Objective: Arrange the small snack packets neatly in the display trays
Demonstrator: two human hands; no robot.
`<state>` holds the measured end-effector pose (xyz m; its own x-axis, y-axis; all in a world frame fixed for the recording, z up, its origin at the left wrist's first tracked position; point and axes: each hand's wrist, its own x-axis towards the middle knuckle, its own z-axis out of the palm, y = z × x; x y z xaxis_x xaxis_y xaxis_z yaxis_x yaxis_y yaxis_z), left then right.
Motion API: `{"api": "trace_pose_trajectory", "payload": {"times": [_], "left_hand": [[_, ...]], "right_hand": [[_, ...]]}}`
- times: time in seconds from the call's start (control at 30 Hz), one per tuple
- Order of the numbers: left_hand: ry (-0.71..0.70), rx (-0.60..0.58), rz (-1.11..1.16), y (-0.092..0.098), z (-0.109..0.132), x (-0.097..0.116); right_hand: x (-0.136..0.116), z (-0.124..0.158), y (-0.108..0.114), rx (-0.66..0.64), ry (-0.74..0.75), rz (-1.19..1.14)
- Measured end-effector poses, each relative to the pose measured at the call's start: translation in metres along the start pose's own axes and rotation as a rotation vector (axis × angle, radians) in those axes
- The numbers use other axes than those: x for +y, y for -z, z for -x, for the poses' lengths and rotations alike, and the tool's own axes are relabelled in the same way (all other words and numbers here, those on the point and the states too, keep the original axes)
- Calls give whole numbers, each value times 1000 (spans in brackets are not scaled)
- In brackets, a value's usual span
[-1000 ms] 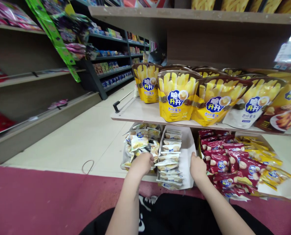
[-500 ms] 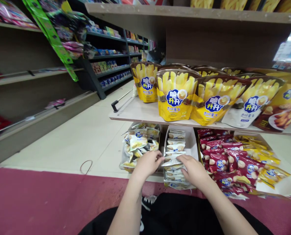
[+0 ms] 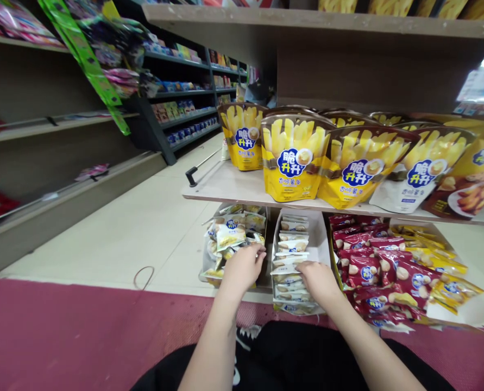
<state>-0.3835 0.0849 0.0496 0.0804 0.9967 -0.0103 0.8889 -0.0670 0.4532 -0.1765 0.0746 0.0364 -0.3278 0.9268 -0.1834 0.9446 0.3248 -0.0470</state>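
Observation:
A white box (image 3: 320,233) holds a column of small white snack packets (image 3: 293,245) stacked front to back. My right hand (image 3: 318,279) rests at the right side of these packets, its fingertips touching one; its lower fingers are hidden. Over the right edge of the left box, my left hand (image 3: 245,265) has its fingers bent together near a pile of small white and yellow packets (image 3: 230,231). What it pinches, if anything, is too small to tell.
Large yellow pouches (image 3: 293,163) stand on the low shelf (image 3: 225,187) above the boxes. Red packets (image 3: 364,269) and yellow packets (image 3: 433,260) fill a box at the right. A higher shelf (image 3: 327,19) overhangs. Another shelf unit (image 3: 22,130) stands at the left.
My left hand has moved left, away from the column of packets to the pile in the left box. My right hand has shifted slightly and stays by the column.

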Motion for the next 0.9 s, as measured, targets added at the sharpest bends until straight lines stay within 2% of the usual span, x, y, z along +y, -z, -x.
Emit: {"api": "trace_pose_trajectory", "payload": {"times": [0.13, 0.37, 0.53, 0.6, 0.67, 0.8, 0.87, 0.9], "left_hand": [[3, -2, 7, 0, 0, 1], [27, 17, 18, -1, -1, -1], [7, 19, 12, -1, 0, 0], [16, 23, 13, -1, 0, 0], [36, 31, 22, 1, 0, -1], [80, 55, 33, 4, -2, -3], [95, 60, 37, 5, -2, -4], [95, 57, 41, 5, -2, -4]], "right_hand": [[0, 1, 0, 6, -9, -14], [10, 10, 13, 37, -17, -49], [14, 6, 5, 32, -26, -85], [14, 5, 2, 70, -35, -177], [17, 3, 5, 221, -38, -377], [30, -13, 25, 706, -81, -772], [36, -31, 34, 844, -136, -804], [38, -43, 36, 861, -168, -792]]}}
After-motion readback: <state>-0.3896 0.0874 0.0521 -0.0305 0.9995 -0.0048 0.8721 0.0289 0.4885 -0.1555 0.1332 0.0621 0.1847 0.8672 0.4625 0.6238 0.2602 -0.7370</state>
